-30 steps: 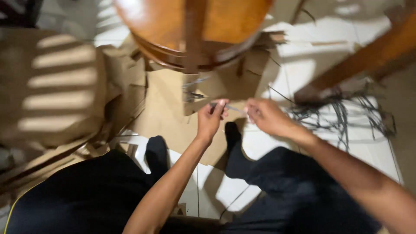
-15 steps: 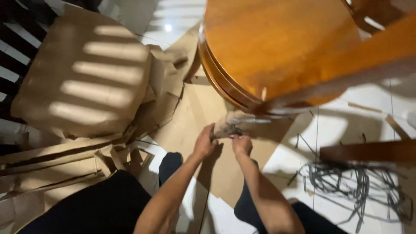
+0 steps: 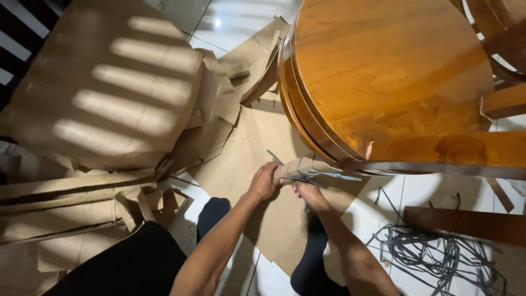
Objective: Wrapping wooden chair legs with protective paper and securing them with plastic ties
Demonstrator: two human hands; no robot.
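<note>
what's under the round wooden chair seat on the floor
Flat brown cardboard sheets lie on the white tiled floor and run beneath the round wooden seat. How far they reach under it is hidden by the seat.

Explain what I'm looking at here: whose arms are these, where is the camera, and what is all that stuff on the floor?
The camera sits on a person's head and looks down, so the two bare arms are that person's own. Their dark-trousered legs show at the bottom edge. The left hand and right hand both grip a cardboard-wrapped leg of a round wooden table, bound with grey plastic strapping. Whether the fingers pinch the strap or only the cardboard is hard to tell. The tiled floor is strewn with torn cardboard sheets on the left and under the hands, and a tangle of cut grey straps lies to the right. Another wooden piece lies near the straps.
</note>
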